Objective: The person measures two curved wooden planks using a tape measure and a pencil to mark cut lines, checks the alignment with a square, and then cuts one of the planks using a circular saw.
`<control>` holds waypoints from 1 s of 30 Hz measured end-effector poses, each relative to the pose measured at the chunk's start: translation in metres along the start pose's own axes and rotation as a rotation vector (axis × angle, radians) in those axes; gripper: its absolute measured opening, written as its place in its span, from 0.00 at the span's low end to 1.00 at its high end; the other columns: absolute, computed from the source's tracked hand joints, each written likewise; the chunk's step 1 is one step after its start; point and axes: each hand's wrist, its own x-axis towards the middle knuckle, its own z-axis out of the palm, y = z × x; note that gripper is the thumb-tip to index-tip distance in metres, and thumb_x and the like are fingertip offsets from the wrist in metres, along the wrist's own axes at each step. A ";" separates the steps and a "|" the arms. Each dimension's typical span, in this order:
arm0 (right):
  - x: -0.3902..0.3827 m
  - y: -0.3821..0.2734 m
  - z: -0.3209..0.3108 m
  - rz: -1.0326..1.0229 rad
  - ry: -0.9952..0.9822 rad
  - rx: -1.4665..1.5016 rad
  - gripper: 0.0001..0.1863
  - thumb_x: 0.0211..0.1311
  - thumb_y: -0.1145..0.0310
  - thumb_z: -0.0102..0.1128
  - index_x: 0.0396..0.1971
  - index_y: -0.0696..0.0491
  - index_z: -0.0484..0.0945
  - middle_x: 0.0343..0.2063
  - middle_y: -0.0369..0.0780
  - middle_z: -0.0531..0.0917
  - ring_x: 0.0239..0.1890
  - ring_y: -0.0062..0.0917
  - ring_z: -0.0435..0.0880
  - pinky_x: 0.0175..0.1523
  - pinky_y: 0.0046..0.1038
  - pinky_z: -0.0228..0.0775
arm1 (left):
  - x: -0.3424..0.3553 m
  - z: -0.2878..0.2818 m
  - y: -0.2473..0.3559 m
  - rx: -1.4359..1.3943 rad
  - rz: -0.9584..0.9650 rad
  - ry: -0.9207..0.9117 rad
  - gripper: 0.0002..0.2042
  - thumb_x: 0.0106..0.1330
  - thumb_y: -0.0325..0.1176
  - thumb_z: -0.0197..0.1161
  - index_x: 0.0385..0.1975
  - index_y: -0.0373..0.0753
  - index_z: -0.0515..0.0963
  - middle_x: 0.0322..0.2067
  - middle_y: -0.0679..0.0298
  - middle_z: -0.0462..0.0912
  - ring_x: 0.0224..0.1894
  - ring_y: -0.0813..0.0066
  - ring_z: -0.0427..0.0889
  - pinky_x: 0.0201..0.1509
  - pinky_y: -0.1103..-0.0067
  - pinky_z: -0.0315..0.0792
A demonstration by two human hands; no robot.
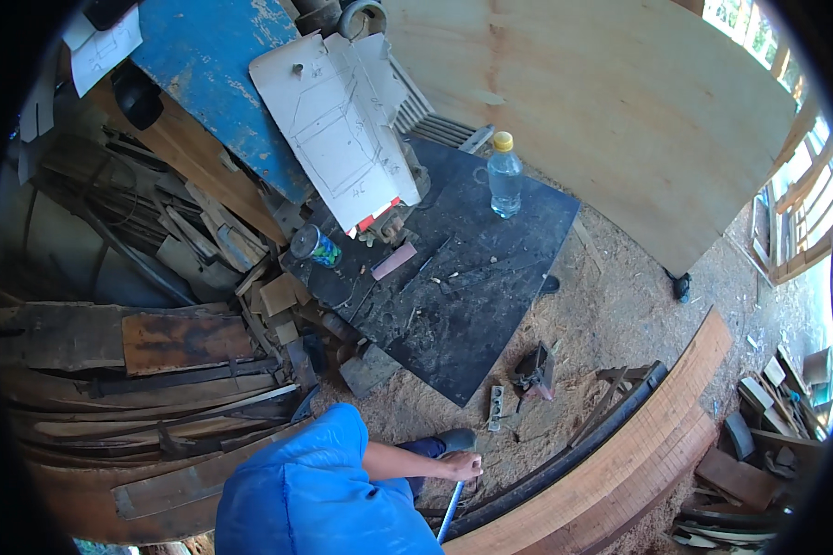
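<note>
My left hand (463, 466) reaches out of a blue sleeve (319, 499) at the lower middle. Its fingers are closed on one end of a narrow pale-blue strip (451, 513) that looks like a tape measure blade. The strip runs down toward the lower edge, beside a long light-brown plank (611, 435). A darker board (648, 472) lies along the plank's right side. Below the hand, part of a dark shoe (457, 439) shows. My right hand is out of the picture, and so is the strip's other end.
A dark table (472, 314) ahead bears a water bottle (504, 180), a can (317, 246) and a marked white sheet (338, 129). Stacked boards (185, 342) crowd the left; offcuts (740, 472) lie right. A socket strip (496, 407) and a tool (534, 370) rest on the sawdust-covered floor.
</note>
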 end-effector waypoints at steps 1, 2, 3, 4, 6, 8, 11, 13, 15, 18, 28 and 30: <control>-0.005 0.019 -0.012 0.029 0.044 0.005 0.14 0.63 0.65 0.53 0.42 0.58 0.80 0.32 0.44 0.82 0.33 0.30 0.81 0.41 0.32 0.74 | 0.005 0.006 0.008 -0.007 -0.005 -0.015 0.20 0.65 0.52 0.58 0.31 0.38 0.77 0.32 0.56 0.84 0.38 0.59 0.84 0.41 0.62 0.74; -0.012 0.041 -0.022 0.063 0.077 0.013 0.15 0.63 0.65 0.53 0.42 0.58 0.80 0.32 0.45 0.83 0.33 0.31 0.81 0.41 0.32 0.74 | 0.013 0.013 0.011 0.013 0.006 -0.048 0.20 0.65 0.52 0.58 0.31 0.38 0.77 0.32 0.56 0.84 0.38 0.59 0.84 0.41 0.62 0.74; -0.030 0.072 -0.032 0.100 0.109 0.017 0.15 0.63 0.65 0.53 0.43 0.57 0.80 0.32 0.46 0.83 0.33 0.31 0.81 0.41 0.33 0.74 | 0.018 0.027 0.011 0.057 0.055 -0.080 0.21 0.65 0.54 0.56 0.30 0.38 0.77 0.31 0.56 0.84 0.37 0.60 0.84 0.41 0.62 0.74; -0.043 0.102 -0.042 0.117 0.106 -0.013 0.15 0.63 0.65 0.53 0.43 0.57 0.80 0.32 0.46 0.83 0.33 0.32 0.82 0.41 0.33 0.74 | 0.024 0.041 0.008 0.107 0.107 -0.127 0.22 0.66 0.55 0.55 0.28 0.39 0.77 0.30 0.56 0.85 0.36 0.60 0.84 0.40 0.63 0.74; -0.080 0.156 -0.075 -0.001 0.099 -0.279 0.15 0.63 0.65 0.53 0.43 0.57 0.80 0.33 0.47 0.83 0.34 0.33 0.82 0.42 0.34 0.75 | 0.042 0.075 0.020 0.049 0.492 -0.142 0.22 0.70 0.51 0.50 0.24 0.38 0.75 0.24 0.54 0.80 0.30 0.59 0.80 0.37 0.63 0.72; -0.103 0.182 -0.117 -0.029 0.438 -0.862 0.13 0.66 0.64 0.48 0.36 0.56 0.77 0.35 0.53 0.82 0.37 0.51 0.81 0.42 0.50 0.72 | 0.043 0.124 0.033 0.064 0.630 -0.049 0.18 0.69 0.47 0.51 0.27 0.38 0.76 0.26 0.51 0.79 0.31 0.53 0.80 0.37 0.62 0.72; -0.168 0.197 -0.184 0.307 0.782 -0.707 0.15 0.69 0.56 0.44 0.35 0.51 0.74 0.33 0.52 0.82 0.38 0.52 0.81 0.43 0.51 0.73 | 0.028 0.191 0.054 0.348 0.434 -0.143 0.19 0.63 0.46 0.62 0.43 0.36 0.78 0.44 0.49 0.79 0.49 0.52 0.77 0.53 0.64 0.71; -0.200 0.242 -0.224 0.458 0.903 -0.850 0.13 0.67 0.54 0.49 0.39 0.46 0.76 0.37 0.48 0.82 0.41 0.50 0.82 0.45 0.50 0.75 | 0.038 0.259 0.039 0.508 0.509 -0.161 0.25 0.63 0.47 0.62 0.56 0.39 0.75 0.58 0.45 0.70 0.62 0.49 0.68 0.65 0.62 0.64; -0.228 0.286 -0.268 0.604 0.986 -0.875 0.12 0.66 0.54 0.51 0.40 0.44 0.79 0.40 0.47 0.81 0.48 0.46 0.79 0.49 0.52 0.71 | 0.028 0.336 0.031 0.638 0.518 -0.133 0.31 0.64 0.50 0.59 0.64 0.40 0.68 0.67 0.44 0.59 0.70 0.48 0.57 0.71 0.56 0.55; -0.220 0.364 -0.313 0.628 0.979 -1.029 0.12 0.67 0.55 0.51 0.37 0.44 0.81 0.42 0.44 0.81 0.53 0.40 0.77 0.52 0.52 0.67 | 0.053 0.407 -0.017 0.798 0.523 0.071 0.38 0.64 0.58 0.55 0.70 0.42 0.58 0.73 0.46 0.46 0.76 0.46 0.40 0.75 0.52 0.36; -0.012 0.541 -0.409 0.527 0.750 -1.365 0.12 0.65 0.59 0.50 0.41 0.41 0.83 0.46 0.40 0.82 0.55 0.35 0.76 0.55 0.51 0.65 | 0.088 0.461 -0.091 0.976 0.892 0.699 0.44 0.65 0.67 0.47 0.73 0.41 0.50 0.73 0.46 0.45 0.75 0.45 0.39 0.74 0.47 0.29; 0.019 0.585 -0.408 0.561 0.651 -1.388 0.12 0.65 0.59 0.51 0.42 0.41 0.83 0.46 0.40 0.82 0.55 0.35 0.75 0.56 0.51 0.65 | 0.098 0.474 -0.107 0.997 0.941 0.723 0.44 0.65 0.70 0.44 0.73 0.42 0.51 0.73 0.47 0.45 0.76 0.47 0.39 0.75 0.49 0.30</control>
